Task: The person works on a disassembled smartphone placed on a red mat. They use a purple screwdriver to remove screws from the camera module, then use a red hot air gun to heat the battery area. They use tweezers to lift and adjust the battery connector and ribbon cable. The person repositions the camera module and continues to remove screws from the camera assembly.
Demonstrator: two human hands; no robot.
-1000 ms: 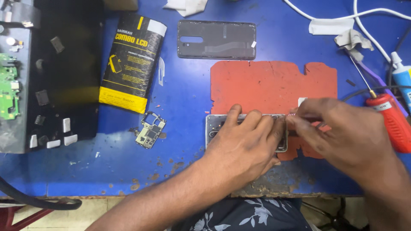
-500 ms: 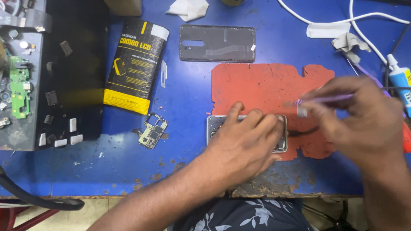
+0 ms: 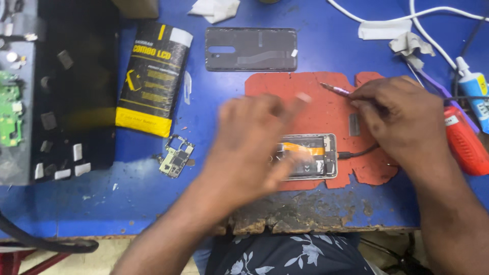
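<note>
An opened phone body with its insides showing lies on a red mat. A thin dark cable runs from its right end. My left hand hovers over the phone's left part, motion-blurred, fingers loosely apart with nothing seen in them. My right hand is to the right of the phone and grips a thin purple-handled tool, its metal tip pointing left over the mat. A small grey strip lies on the mat near that hand.
A dark phone back cover lies behind the mat. A black and yellow packet and a small circuit board sit at left, beside a black tray. A red tool, a glue bottle and white cables are at right.
My left hand has lifted off the phone and swung up and left, uncovering it. My right hand moved up and right, bringing the purple tool's tip over the mat.
</note>
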